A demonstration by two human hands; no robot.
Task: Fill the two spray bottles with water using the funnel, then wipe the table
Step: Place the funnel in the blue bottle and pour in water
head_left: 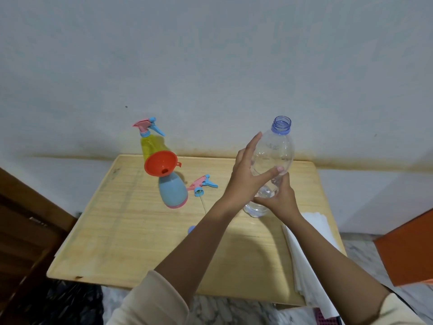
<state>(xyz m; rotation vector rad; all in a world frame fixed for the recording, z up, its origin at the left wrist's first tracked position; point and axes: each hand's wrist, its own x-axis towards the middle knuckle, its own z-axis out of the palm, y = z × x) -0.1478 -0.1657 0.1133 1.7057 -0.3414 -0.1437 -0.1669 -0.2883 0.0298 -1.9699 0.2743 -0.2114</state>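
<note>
Holding an uncapped water bottle [276, 151] at a pale wooden table [140, 242] set against a whitish wall [210, 66].
Left hand [246, 177] clasps its side, thumb across the front; right hand [280, 200] grips it lower down. Funnel [159, 164] sits in the blue bottle [172, 191] at the table's far left, yellow bottle [148, 144] behind it, a loose trigger head [202, 182] beside. White cloth [307, 254] lies on the right edge; marbled floor [234, 310] below.

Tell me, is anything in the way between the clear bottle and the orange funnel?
Nothing visible does. The left hand and right hand hold the clear bottle to the right of the funnel, which sits in the blue spray bottle. Only a loose sprayer head lies between them, flat on the table.
</note>
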